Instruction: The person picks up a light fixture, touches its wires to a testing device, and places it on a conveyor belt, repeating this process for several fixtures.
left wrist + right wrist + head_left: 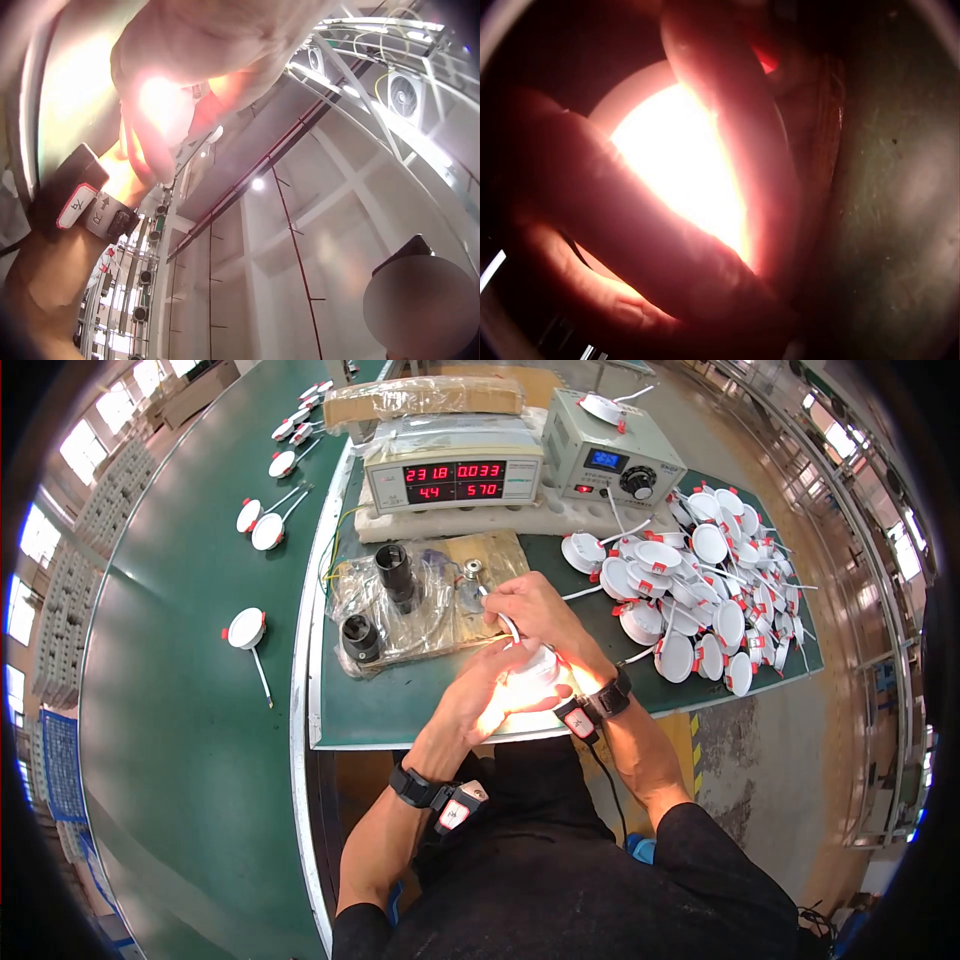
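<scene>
A round lamp [532,672] glows brightly, facing down toward the table's front edge. My left hand [478,688] holds it, with fingers curled round its sides; the right wrist view shows fingers [742,142] across the lit face [679,157]. Above it, my right hand [540,610] pinches the lamp's white cable [511,628], its tip near a round metal contact [472,570] on the taped board [490,550]. Glare from the lamp [161,105] hides part of the grip in the left wrist view.
Behind the board stand a meter with red digits [455,475] and a grey power unit [610,460]. Many white lamps [710,545] are heaped on the right. Black cylinders [394,568] stand on the left. Several lamps [246,628] lie on the green table [190,760] at far left.
</scene>
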`<state>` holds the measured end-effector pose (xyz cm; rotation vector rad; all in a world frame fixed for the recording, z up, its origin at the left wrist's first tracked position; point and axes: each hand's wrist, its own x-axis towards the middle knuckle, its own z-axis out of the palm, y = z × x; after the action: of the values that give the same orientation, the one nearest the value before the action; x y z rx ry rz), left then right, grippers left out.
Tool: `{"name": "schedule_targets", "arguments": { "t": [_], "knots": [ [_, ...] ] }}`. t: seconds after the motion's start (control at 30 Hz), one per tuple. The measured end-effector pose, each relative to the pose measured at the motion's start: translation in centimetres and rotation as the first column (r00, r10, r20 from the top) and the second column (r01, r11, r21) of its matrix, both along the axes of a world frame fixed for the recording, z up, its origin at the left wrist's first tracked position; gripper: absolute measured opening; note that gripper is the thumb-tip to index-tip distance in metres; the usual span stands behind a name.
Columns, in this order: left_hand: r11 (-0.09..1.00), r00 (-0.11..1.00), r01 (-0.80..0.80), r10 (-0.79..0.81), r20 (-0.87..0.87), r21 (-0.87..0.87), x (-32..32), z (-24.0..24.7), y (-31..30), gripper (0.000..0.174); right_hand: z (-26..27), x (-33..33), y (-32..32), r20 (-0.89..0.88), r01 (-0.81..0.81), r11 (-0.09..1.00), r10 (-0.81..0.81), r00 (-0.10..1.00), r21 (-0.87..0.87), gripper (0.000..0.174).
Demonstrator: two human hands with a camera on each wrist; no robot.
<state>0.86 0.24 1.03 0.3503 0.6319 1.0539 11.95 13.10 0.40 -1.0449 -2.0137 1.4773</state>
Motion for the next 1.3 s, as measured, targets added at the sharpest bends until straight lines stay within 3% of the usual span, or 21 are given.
{"name": "schedule_targets", "arguments": {
  "t": [0.1,0.13,0.17,0.23,0.27,0.3,0.33,0.37,0.4,0.43,0.47,0.5,0.6,0.7,0.8,0.83,0.9,1.0,1.1,1.2,1.3],
  "knots": [
    [0.993,0.992,-0.066,0.076,-0.103,0.094,-0.2,-0.7,-1.0,0.033,-0.2,0.3,-0.3,-0.009,0.002,0.998,-0.001,1.0,0.066,0.022],
    [0.988,0.97,-0.134,0.146,-0.192,0.078,-0.7,-0.6,-2.3,0.029,-2.4,1.0,1.3,-0.052,-0.149,0.985,0.154,0.987,0.09,0.022],
    [0.965,0.88,-0.201,0.253,-0.401,0.169,-1.4,-1.3,-3.7,0.028,-0.4,0.9,-0.7,-0.134,-0.079,0.991,0.065,0.989,-0.109,0.024],
    [0.855,0.475,-0.316,0.518,-0.711,0.412,-5.6,0.7,-9.6,0.03,-1.2,3.2,1.1,-0.229,-0.244,0.933,0.185,0.956,-0.264,0.025],
    [0.808,0.181,-0.443,0.505,-0.844,0.389,-7.8,1.3,-13.4,0.027,-3.7,3.8,3.0,-0.228,-0.215,0.967,0.181,0.957,-0.134,0.03],
    [0.617,-0.218,-0.508,0.582,-0.783,0.601,-10.1,-1.2,-18.1,0.024,-1.7,3.6,2.5,-0.096,-0.125,0.987,0.115,0.989,-0.104,0.034],
    [0.482,-0.56,-0.422,0.527,-0.639,0.768,-11.1,-2.9,-23.0,0.022,-1.1,4.2,1.0,-0.088,-0.068,0.989,0.056,0.995,-0.131,0.035],
    [0.529,-0.586,-0.508,0.366,-0.722,0.68,-12.2,-3.1,-28.1,0.018,-0.4,4.6,0.6,-0.092,-0.059,0.991,0.048,0.995,-0.121,0.036],
    [0.509,-0.731,-0.51,0.169,-0.661,0.693,-12.3,-2.1,-32.5,0.02,0.2,4.2,0.2,-0.109,-0.038,0.995,0.028,0.994,-0.097,0.038],
    [0.541,-0.705,-0.62,-0.065,-0.707,0.568,-12.3,-3.0,-37.6,0.029,0.6,4.0,-0.1,-0.134,-0.061,0.994,0.049,0.99,-0.086,0.037],
    [0.489,-0.712,-0.698,-0.395,-0.581,0.523,-11.7,-5.4,-41.9,0.044,0.8,3.8,-0.4,-0.158,-0.076,0.994,0.062,0.985,-0.081,0.037],
    [0.515,-0.732,-0.669,-0.58,-0.358,0.536,-11.0,-7.2,-46.4,0.059,1.2,3.9,-0.6,-0.177,-0.076,0.995,0.063,0.982,-0.07,0.037],
    [0.349,-0.683,-0.665,-0.642,-0.349,0.66,-9.9,-1.1,-45.9,0.067,1.0,4.2,-0.9,-0.214,-0.08,0.996,0.067,0.974,-0.049,0.034],
    [0.501,-0.749,-0.631,-0.194,-0.634,0.592,-12.6,3.1,-38.8,0.048,3.2,3.0,-3.4,-0.196,-0.091,0.994,0.078,0.977,-0.061,0.033],
    [0.734,-0.429,-0.628,-0.053,-0.902,0.256,-16.0,4.9,-28.3,0.046,5.7,2.6,-6.1,-0.152,-0.155,0.985,0.143,0.978,-0.072,0.034],
    [0.829,-0.619,-0.444,-0.011,-0.786,0.339,-17.8,3.5,-25.2,0.05,6.0,2.6,-6.6,-0.142,-0.15,0.984,0.135,0.981,-0.101,0.034],
    [0.891,-0.674,-0.382,-0.088,-0.733,0.244,-20.0,2.8,-19.3,0.047,6.5,2.9,-7.6,-0.122,-0.123,0.982,0.106,0.987,-0.142,0.033],
    [0.933,-0.743,-0.28,-0.06,-0.667,0.227,-22.4,-0.7,-13.8,0.03,6.4,3.5,-8.2,-0.134,-0.093,0.976,0.067,0.989,-0.198,0.032],
    [0.93,-0.783,-0.29,-0.094,-0.615,0.227,-25.3,-3.6,-14.6,0.015,6.7,3.7,-9.0,-0.152,-0.102,0.973,0.07,0.986,-0.208,0.031],
    [0.903,-0.752,-0.202,0.105,-0.651,0.379,-23.8,1.5,-17.0,0.011,6.1,3.1,-9.6,-0.16,-0.106,0.992,0.095,0.983,-0.062,0.024],
    [0.853,-0.599,-0.264,0.221,-0.77,0.45,-16.8,9.9,-17.3,0.013,7.3,0.2,-11.6,-0.254,-0.172,0.925,0.266,0.93,0.34,0.026]
  ]
}}
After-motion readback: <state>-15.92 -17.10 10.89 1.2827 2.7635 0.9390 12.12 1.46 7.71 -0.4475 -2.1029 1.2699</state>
